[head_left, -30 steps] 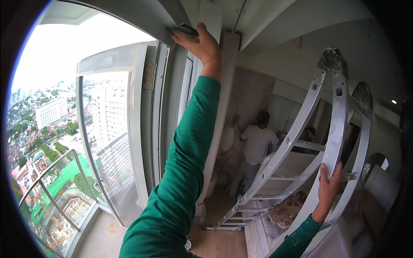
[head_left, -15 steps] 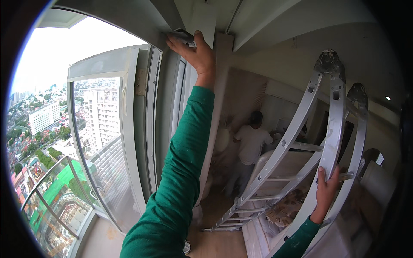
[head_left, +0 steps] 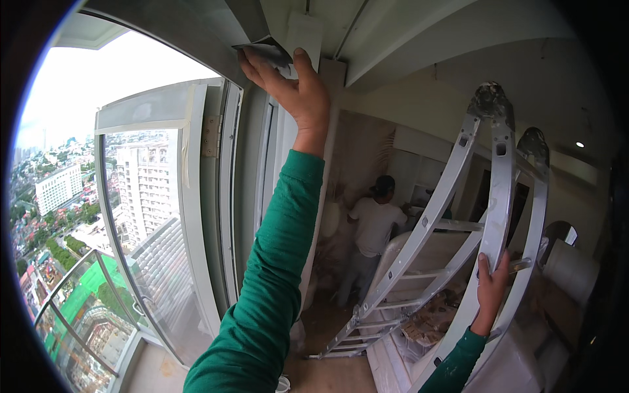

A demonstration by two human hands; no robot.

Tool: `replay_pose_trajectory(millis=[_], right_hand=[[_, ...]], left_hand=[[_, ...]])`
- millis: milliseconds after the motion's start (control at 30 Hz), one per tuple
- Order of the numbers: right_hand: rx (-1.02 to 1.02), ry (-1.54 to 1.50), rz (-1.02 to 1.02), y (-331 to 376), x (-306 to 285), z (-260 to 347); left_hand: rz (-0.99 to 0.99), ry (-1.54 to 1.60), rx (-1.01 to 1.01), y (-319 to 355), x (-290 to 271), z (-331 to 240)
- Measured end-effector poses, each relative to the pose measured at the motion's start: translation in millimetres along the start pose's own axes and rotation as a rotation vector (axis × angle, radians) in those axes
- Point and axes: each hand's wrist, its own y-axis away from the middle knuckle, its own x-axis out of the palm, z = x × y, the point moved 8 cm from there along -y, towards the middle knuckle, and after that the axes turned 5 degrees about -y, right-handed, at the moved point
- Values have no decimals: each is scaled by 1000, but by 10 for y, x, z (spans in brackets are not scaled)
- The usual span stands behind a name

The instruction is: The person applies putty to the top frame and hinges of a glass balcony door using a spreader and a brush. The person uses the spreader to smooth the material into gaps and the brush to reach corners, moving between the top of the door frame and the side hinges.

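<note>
My left hand (head_left: pixel 288 85) reaches up to the grey frame above the doorway (head_left: pixel 177 33). It presses a dark, bent sheet that looks like sandpaper (head_left: pixel 270 50) to the frame's lower edge, thumb apart on the right. The sheet's pale underside shows near the fingers. At the lower right, my right hand (head_left: pixel 491 288) grips the rail of an aluminium folding ladder (head_left: pixel 501 190), thumb on the near face. Some of its fingers are hidden behind the rail. Both arms wear green sleeves.
A glazed door (head_left: pixel 147 223) stands swung outward on the left, with a balcony railing (head_left: pixel 78 314) beyond. Farther in, a person in a white shirt (head_left: pixel 377 223) stands turned away. Plastic-covered furniture (head_left: pixel 386 354) sits behind the ladder. A white bucket (head_left: pixel 283 383) is partly hidden by my sleeve.
My left hand has shifted slightly along the frame, and more of the dark sheet shows. The view has tilted a little. My right hand keeps its hold on the ladder.
</note>
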Motion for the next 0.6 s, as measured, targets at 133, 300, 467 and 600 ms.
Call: replay_pose_trajectory(millis=[133, 300, 467, 600], right_hand=[[-14, 39, -10, -6, 3, 39], [59, 18, 19, -19, 12, -41], [12, 67, 23, -29, -12, -78], [-49, 58, -12, -34, -26, -68]], left_hand=[[18, -62, 180, -131, -20, -194], [-8, -156, 221, -134, -33, -172], [103, -224, 14, -42, -42, 150], [33, -181, 155, -132, -141, 4]])
